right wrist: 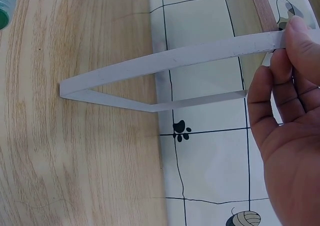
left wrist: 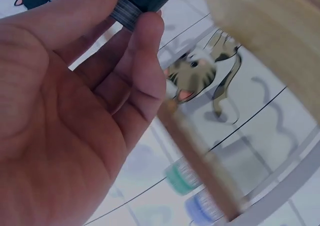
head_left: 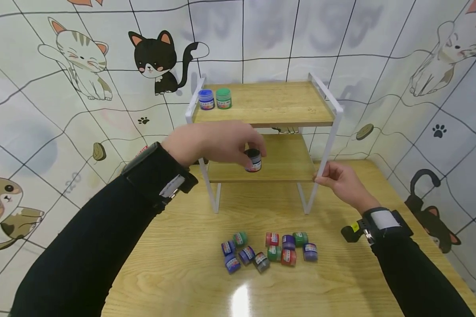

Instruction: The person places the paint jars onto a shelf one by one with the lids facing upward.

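The left hand (head_left: 232, 143) pinches a black-lidded paint jar (head_left: 254, 161) at the two-tier shelf's (head_left: 269, 100) front; the right hand's (head_left: 347, 182) fingers grip the shelf's white frame (head_left: 324, 159). More paint jars (head_left: 288, 257) lie before the shelf on the tabletop (head_left: 174, 268).

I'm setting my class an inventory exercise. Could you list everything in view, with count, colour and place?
Table: 1, light wood, under the rack
Rack: 1, white frame with two wood shelves, on the table
Green jars: 4, green, one on the top shelf, three on the table
Blue jars: 6, blue or purple, one on the top shelf, five on the table
Red jars: 2, red, on the table
Dark jars: 2, black or dark grey, one on the table, one held up
Backdrop: 1, white with dark lines, printed cats and paws, behind and beside the rack
Sleeves: 2, black, on both arms
Wrist straps: 2, mostly black, one per wrist
Left hand: 1, bare, pinching a dark jar
Right hand: 1, bare, gripping the rack's right leg
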A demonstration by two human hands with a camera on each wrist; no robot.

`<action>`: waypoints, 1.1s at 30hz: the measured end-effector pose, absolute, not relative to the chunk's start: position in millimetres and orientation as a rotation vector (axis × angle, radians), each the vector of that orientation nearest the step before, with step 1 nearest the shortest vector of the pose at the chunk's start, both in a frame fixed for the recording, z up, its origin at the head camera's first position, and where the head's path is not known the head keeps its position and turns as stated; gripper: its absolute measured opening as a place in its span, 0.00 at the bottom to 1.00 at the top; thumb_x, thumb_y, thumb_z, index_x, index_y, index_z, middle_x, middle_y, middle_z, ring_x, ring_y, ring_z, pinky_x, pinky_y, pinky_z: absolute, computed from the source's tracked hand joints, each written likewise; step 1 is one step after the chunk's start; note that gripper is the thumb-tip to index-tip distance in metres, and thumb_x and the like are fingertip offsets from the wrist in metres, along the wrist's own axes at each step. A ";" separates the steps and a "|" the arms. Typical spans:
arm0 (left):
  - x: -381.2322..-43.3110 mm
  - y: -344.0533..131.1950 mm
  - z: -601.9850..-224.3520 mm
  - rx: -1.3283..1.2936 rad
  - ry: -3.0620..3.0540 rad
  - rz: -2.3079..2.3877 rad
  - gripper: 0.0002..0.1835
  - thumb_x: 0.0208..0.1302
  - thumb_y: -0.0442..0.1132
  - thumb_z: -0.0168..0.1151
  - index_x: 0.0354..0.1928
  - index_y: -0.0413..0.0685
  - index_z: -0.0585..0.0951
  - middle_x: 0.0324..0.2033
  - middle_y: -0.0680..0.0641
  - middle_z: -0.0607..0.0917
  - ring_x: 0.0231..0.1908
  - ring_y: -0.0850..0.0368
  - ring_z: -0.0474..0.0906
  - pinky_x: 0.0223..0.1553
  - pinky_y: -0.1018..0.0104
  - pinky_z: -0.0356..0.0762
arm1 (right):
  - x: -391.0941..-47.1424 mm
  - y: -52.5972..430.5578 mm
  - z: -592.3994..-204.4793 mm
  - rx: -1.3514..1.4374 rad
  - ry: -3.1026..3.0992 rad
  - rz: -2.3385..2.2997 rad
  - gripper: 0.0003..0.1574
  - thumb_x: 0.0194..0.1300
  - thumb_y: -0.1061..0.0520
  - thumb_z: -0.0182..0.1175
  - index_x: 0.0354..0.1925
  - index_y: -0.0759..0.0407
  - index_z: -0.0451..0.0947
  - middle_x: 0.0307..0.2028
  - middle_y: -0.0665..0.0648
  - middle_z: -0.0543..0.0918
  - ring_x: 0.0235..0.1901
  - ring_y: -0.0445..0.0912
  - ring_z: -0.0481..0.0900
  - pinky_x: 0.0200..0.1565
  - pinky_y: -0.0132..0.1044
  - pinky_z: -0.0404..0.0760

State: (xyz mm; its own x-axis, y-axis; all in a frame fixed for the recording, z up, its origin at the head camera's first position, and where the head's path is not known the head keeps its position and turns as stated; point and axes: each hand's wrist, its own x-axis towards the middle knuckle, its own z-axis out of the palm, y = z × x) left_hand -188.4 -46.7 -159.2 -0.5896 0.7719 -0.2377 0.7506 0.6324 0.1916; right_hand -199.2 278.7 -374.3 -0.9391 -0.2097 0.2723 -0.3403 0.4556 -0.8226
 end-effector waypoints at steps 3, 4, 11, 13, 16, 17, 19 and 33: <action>-190.8 -45.5 -146.3 1.200 2.577 0.130 0.17 0.65 0.45 0.65 0.55 0.56 0.80 0.51 0.54 0.80 0.48 0.56 0.76 0.55 0.63 0.73 | -199.5 279.3 -374.8 0.476 -2.573 1.494 0.06 0.66 0.65 0.61 0.33 0.68 0.75 0.33 0.48 0.84 0.37 0.32 0.83 0.43 0.23 0.79; -191.7 -45.4 -142.3 1.195 2.580 0.143 0.17 0.65 0.45 0.64 0.56 0.57 0.79 0.52 0.54 0.80 0.48 0.56 0.76 0.55 0.62 0.73 | -199.7 279.3 -374.7 0.475 -2.575 1.493 0.06 0.66 0.65 0.61 0.33 0.68 0.75 0.34 0.48 0.84 0.37 0.32 0.83 0.43 0.23 0.79; -201.8 -40.8 -122.1 1.208 2.574 0.232 0.19 0.66 0.42 0.63 0.59 0.54 0.78 0.53 0.54 0.79 0.49 0.57 0.78 0.56 0.63 0.72 | -199.9 279.8 -374.5 0.486 -2.569 1.492 0.06 0.65 0.65 0.61 0.33 0.68 0.74 0.34 0.51 0.84 0.37 0.32 0.83 0.43 0.23 0.79; -205.4 -39.0 -118.7 1.201 2.585 0.225 0.20 0.67 0.42 0.62 0.60 0.54 0.77 0.54 0.53 0.78 0.49 0.57 0.77 0.56 0.62 0.72 | -199.7 279.8 -374.7 0.493 -2.563 1.493 0.05 0.65 0.65 0.61 0.33 0.68 0.75 0.34 0.51 0.84 0.37 0.32 0.83 0.43 0.24 0.79; -210.9 -37.2 -114.7 1.198 2.622 0.192 0.20 0.68 0.42 0.61 0.61 0.54 0.76 0.56 0.52 0.78 0.52 0.56 0.76 0.58 0.61 0.70 | -199.7 279.7 -375.0 0.502 -2.555 1.496 0.04 0.65 0.66 0.61 0.33 0.68 0.76 0.33 0.50 0.85 0.37 0.33 0.83 0.43 0.24 0.80; -212.5 -36.9 -113.5 1.194 2.635 0.186 0.21 0.68 0.42 0.61 0.62 0.53 0.75 0.57 0.51 0.78 0.52 0.55 0.76 0.59 0.61 0.70 | -199.8 279.7 -375.1 0.503 -2.553 1.496 0.04 0.65 0.66 0.61 0.33 0.68 0.76 0.33 0.49 0.85 0.37 0.33 0.83 0.43 0.24 0.80; -215.6 -36.1 -110.5 1.185 2.662 0.172 0.22 0.68 0.41 0.61 0.63 0.52 0.74 0.58 0.49 0.77 0.54 0.53 0.75 0.60 0.60 0.69 | -200.0 280.1 -374.8 0.503 -2.554 1.495 0.04 0.65 0.66 0.61 0.33 0.68 0.76 0.33 0.48 0.84 0.37 0.32 0.83 0.43 0.24 0.80; -243.6 -41.6 -113.7 1.025 2.884 0.173 0.21 0.72 0.39 0.54 0.66 0.53 0.72 0.65 0.47 0.72 0.57 0.52 0.68 0.57 0.58 0.69 | -202.1 282.5 -377.0 0.503 -2.538 1.559 0.07 0.66 0.66 0.60 0.32 0.70 0.73 0.33 0.43 0.83 0.39 0.31 0.83 0.44 0.24 0.80</action>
